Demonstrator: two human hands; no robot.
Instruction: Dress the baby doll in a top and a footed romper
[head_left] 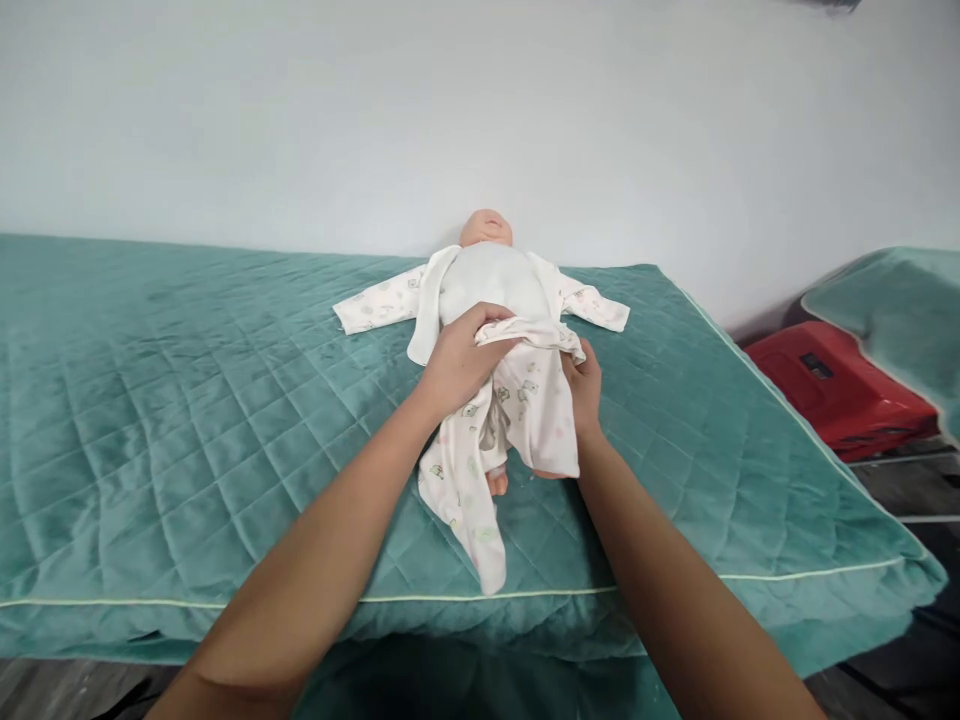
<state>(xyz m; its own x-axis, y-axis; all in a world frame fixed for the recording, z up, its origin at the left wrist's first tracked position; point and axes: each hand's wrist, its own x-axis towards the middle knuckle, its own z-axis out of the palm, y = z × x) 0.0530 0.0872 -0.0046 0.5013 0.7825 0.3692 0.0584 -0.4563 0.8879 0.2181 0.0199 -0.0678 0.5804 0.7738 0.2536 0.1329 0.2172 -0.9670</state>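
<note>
Reaching in from afar, I had both forearms (322, 530) across the front edge of the green quilted cover (225, 420), which was trimmed there with pale piping (187, 604). Nearest that edge, well left of the front right corner, one leg of the patterned trousers (534, 400) trailed loosely, and a doll foot (496, 483) showed beside it. Farther in, my left hand (459, 365) had the waistband (532, 331) pinched between thumb and fingers. My right hand (587, 395) was against its other side, partly covered by cloth, so I couldn't tell whether those fingers were closed on it. Beyond my hands the doll (493, 280) lay on its back, its white top (426, 325) spread open and both sleeves (382, 300) stretched out sideways. Off the right edge sat a red case (832, 385), partly overlapped by more green fabric (900, 310). Farthest, the doll's head (487, 228) was at the cover's far edge, close to the pale wall (480, 110)
</note>
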